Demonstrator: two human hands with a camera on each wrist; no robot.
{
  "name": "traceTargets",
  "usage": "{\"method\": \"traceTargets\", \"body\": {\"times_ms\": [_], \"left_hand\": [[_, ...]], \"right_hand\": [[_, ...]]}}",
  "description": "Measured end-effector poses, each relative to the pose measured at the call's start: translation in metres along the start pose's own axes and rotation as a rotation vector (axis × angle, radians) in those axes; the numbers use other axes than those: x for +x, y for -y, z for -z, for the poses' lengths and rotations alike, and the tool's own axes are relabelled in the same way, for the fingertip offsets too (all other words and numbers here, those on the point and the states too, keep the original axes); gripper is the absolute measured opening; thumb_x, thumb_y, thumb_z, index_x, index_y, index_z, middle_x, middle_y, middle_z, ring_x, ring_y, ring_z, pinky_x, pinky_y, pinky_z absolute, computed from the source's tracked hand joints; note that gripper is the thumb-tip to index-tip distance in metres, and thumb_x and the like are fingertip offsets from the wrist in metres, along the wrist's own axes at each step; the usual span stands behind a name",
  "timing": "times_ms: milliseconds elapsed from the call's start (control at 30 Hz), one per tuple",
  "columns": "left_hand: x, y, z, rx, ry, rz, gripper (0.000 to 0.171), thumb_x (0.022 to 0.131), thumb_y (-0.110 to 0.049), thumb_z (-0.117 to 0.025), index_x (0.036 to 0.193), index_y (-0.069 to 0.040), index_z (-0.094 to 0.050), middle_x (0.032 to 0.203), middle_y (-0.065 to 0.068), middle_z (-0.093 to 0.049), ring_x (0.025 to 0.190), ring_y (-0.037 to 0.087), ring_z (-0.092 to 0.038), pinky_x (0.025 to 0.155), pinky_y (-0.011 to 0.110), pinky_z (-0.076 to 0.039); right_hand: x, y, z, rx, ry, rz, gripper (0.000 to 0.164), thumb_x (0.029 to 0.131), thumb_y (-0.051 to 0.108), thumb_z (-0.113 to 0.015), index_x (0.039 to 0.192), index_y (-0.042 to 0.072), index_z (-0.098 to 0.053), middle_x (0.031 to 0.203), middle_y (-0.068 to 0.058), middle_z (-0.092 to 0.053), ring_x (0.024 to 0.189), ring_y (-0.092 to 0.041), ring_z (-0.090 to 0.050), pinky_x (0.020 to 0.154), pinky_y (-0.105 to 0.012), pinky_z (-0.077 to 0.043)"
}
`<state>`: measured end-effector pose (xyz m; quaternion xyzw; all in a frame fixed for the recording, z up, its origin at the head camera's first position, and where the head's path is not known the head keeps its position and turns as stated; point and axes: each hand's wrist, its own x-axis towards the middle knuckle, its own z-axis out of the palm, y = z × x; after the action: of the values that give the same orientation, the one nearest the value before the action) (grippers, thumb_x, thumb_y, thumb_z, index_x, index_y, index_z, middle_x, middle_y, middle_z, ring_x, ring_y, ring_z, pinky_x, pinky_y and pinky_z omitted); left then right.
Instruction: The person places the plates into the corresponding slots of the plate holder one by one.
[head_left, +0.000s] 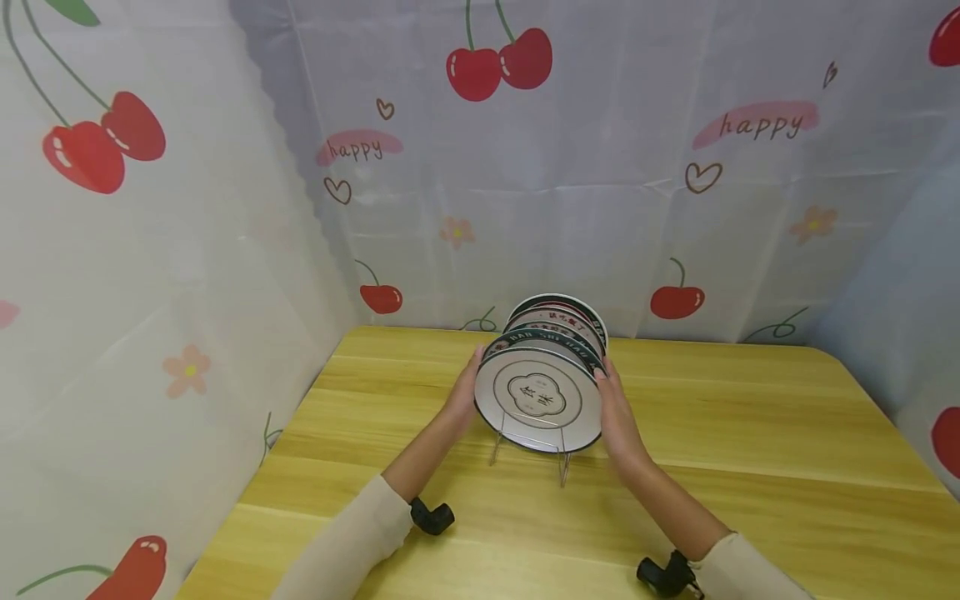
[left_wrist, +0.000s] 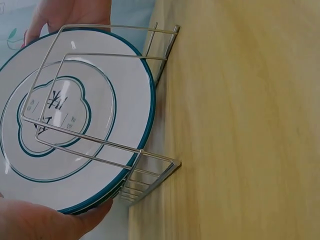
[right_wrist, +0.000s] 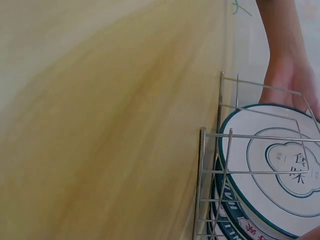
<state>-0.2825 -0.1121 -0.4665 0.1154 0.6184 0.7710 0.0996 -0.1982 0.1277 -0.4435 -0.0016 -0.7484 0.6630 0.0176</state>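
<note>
A white plate with a dark green rim and a clover-shaped emblem stands tilted at the front of a wire plate rack. My left hand grips its left edge. On the opposite edge my right hand holds it. In the left wrist view the left thumb and palm lie along the rim, and the right hand shows beyond the plate. Behind the front plate stand several patterned plates with lettered bands. The right wrist view shows only a sliver of the right hand.
The rack stands on a yellow wood-grain table, near its back edge. A pale curtain printed with cherries hangs behind and to the sides. Black wrist cameras sit at the left sleeve and right sleeve.
</note>
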Motion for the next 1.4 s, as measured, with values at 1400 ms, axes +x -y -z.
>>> {"method": "traceTargets", "body": {"times_ms": [1400], "left_hand": [[-0.02, 0.001, 0.005, 0.039, 0.082, 0.034, 0.059, 0.111, -0.049, -0.026, 0.16, -0.016, -0.031, 0.156, 0.013, -0.043, 0.144, 0.029, -0.035, 0.113, 0.052, -0.036]], "right_hand": [[0.007, 0.001, 0.039, -0.167, 0.031, 0.089, 0.073, 0.109, 0.052, -0.033, 0.165, 0.013, -0.005, 0.17, -0.014, -0.006, 0.155, -0.036, -0.005, 0.124, -0.06, -0.009]]}}
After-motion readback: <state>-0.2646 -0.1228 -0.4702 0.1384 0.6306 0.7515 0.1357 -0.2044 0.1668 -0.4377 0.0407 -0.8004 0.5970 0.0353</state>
